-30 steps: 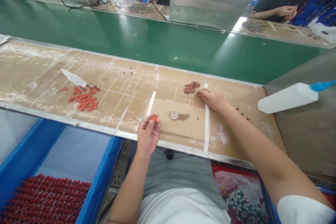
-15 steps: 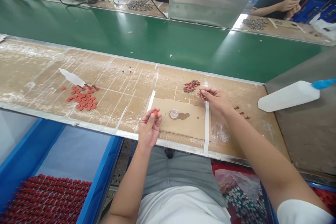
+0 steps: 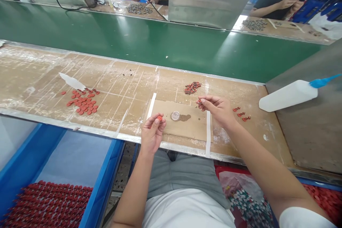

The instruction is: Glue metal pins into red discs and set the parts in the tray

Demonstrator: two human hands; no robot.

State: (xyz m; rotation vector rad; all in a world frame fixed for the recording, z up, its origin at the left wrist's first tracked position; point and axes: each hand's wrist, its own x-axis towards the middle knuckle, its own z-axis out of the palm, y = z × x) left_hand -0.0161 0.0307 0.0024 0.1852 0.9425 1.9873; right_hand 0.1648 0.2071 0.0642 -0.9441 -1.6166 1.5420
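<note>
Between the thumb and fingers of my left hand is a small red disc, held over the left edge of a cardboard pad. My right hand pinches a small red and dark piece above the pad's far right corner. Just beyond it lies a pile of similar slim red and dark pieces. A small clear round dish sits on the pad beside a brown wet stain. To the right of my right hand stand several red pieces with disc bases.
Loose red discs and a white pointed strip lie at left. A white bottle with blue nozzle lies at right by a metal panel. A blue bin holds rows of red parts. Two people's hands work beyond the green belt.
My right hand has drawn back from the pile toward me, carrying a small red and dark piece. My left hand still holds the red disc in nearly the same place.
</note>
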